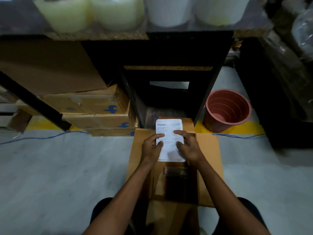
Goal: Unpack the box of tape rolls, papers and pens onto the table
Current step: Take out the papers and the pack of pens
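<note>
An open cardboard box (208, 167) stands on the floor in front of me with its flaps spread out. A stack of white printed papers (169, 128) is held over the box's far end. My left hand (152, 148) grips the stack's left edge and my right hand (189, 146) grips its right edge. Deeper in the box, below the papers, lies a bundle of pens (175, 171), dim and blurred. Large pale tape rolls (116, 11) stand on the table top (101, 35) at the upper edge of the view.
Stacked cardboard boxes (94, 107) sit under the table at the left. A terracotta plastic pot (227, 109) stands at the right. A dark stool frame (169, 68) rises just beyond the box. A blue cable (42, 137) runs over the grey floor.
</note>
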A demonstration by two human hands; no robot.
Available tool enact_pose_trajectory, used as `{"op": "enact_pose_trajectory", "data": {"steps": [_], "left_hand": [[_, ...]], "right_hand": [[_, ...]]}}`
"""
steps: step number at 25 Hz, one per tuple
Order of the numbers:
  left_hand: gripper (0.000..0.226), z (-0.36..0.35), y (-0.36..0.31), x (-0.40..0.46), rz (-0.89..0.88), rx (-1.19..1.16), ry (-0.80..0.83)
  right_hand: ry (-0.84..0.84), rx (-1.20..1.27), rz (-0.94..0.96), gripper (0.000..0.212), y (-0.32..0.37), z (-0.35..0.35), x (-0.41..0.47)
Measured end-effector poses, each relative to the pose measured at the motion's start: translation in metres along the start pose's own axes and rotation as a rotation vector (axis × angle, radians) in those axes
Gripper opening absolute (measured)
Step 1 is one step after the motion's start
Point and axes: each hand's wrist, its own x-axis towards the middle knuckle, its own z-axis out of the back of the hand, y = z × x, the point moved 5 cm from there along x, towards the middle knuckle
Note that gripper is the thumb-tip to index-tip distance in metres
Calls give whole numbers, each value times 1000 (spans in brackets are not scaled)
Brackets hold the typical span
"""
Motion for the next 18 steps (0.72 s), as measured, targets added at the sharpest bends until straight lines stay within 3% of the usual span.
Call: {"op": "enact_pose_trajectory", "data": {"steps": [12,18], "left_hand": [[23,98,-248,-116,131,109,-67],[26,142,-336,-158,128,118,-134]], "right_hand": [[104,4,-146,40,264,31,-103],[192,8,-137,40,363,37,-132]]}}
